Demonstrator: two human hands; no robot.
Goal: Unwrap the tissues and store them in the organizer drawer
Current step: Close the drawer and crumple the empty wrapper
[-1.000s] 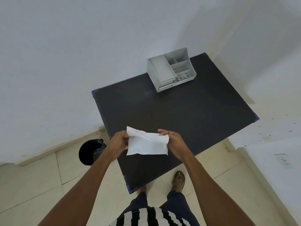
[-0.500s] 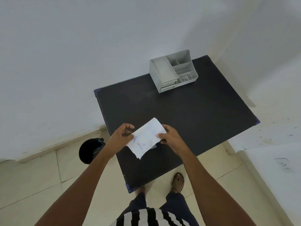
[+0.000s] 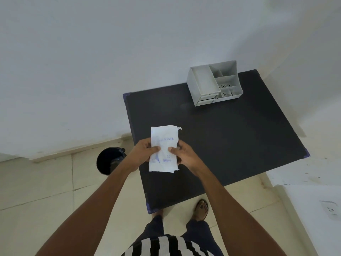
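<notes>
Tissue packet (image 3: 163, 150) held upright above table (image 3: 230, 145), long axis pointing toward organizer (image 3: 214, 83) side (blue print facing up), pinched mid-length between left hand (image 3: 143, 154) and right hand (image 3: 184, 156).

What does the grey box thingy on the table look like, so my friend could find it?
Find the black table pushed up against the white wall. At its far right corner, well away from the two hands holding a white tissue pack, stands the grey plastic organizer. It is the only thing resting on the table: a box split into open compartments, some with dotted holes, with shallow drawers low at the front.
</notes>
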